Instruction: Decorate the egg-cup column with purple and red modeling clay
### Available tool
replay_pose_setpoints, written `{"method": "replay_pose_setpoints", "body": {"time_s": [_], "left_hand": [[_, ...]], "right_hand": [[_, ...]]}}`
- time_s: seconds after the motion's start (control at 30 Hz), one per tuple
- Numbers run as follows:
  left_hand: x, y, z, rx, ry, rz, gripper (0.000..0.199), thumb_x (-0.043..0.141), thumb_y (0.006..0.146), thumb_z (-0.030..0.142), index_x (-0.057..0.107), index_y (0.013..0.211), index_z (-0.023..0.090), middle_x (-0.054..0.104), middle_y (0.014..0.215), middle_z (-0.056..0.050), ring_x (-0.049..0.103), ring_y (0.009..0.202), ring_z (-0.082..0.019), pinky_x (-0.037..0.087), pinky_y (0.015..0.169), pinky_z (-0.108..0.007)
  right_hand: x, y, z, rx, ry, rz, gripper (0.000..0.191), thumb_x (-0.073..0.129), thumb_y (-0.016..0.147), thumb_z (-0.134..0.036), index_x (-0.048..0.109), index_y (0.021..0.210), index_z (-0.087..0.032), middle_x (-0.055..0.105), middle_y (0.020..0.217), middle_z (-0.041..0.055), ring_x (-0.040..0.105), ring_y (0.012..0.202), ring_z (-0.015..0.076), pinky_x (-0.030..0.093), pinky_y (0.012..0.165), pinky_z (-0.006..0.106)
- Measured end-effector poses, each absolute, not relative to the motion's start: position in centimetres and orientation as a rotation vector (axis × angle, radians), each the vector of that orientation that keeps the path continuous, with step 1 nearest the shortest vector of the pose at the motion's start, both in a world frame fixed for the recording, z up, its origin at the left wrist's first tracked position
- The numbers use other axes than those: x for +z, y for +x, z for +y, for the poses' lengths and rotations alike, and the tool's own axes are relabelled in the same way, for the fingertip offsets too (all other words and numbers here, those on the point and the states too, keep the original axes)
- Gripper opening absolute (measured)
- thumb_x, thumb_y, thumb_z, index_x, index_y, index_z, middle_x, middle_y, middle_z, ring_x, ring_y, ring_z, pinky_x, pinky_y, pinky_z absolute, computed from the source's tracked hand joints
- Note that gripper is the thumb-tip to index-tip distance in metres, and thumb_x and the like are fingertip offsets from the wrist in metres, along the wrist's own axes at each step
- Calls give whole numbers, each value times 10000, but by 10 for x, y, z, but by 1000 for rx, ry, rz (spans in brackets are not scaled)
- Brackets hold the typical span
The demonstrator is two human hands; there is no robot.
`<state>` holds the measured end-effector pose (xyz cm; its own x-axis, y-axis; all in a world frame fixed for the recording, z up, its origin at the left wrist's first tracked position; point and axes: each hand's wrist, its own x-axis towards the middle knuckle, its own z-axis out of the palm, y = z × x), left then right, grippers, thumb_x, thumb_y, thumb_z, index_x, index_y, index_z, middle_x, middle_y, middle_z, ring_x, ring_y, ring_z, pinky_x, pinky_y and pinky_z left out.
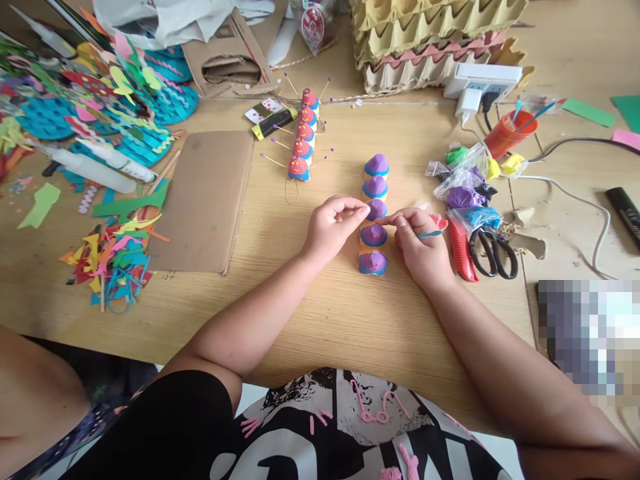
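An egg-carton strip (374, 265) lies lengthwise before me, its row of bumps covered in purple clay over blue rims. The nearest bump has a small red smile line. My left hand (336, 228) is pinched closed at the left edge of the middle bump; anything between its fingertips is too small to make out. From the right, my right hand (424, 245) is closed round a thin blue clay tool (431, 233), its fingertips by the same bump. Farther back stands a finished-looking red and blue egg-carton strip (301, 148) with faces and purple-tipped sticks.
Right of my hands lie a red cutter (462, 252), black scissors (494, 253), bagged clay (465, 197) and an orange cup (507, 133). A cardboard sheet (207, 200) and paper scraps (113, 263) are left. Egg trays (425, 40) and a power strip (483, 81) stand behind.
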<state>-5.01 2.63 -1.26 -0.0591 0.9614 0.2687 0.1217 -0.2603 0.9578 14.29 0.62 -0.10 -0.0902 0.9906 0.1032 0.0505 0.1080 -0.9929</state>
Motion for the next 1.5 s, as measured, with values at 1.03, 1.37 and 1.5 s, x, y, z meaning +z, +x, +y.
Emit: {"method": "replay_pose_setpoints", "body": {"time_s": [1.03,1.37,1.5], "left_hand": [[-11,-57,23,1301,2317,1373,122,756,967,327,846,900,280,712,801,-3,626,795,-161,478,793,-313],[-11,-54,21,1311,2319,1433,128,768,963,350,850,890,284,711,792,-8,629,789,-167,484,781,-325],[-7,-53,20,1321,2168,1375,116,768,961,333,850,923,261,754,826,-13,667,799,-161,532,798,-316]], "right_hand": [[0,140,8,1175,-1115,-1273,476,668,915,-737,593,922,-267,803,1055,29,373,522,94,346,468,297],[-2,140,7,1150,-1129,-1282,446,656,943,-711,610,955,-268,802,1065,41,485,581,116,434,520,306],[-2,140,7,1145,-1133,-1286,448,645,944,-718,599,955,-273,801,1071,37,457,565,116,417,518,310]]}}
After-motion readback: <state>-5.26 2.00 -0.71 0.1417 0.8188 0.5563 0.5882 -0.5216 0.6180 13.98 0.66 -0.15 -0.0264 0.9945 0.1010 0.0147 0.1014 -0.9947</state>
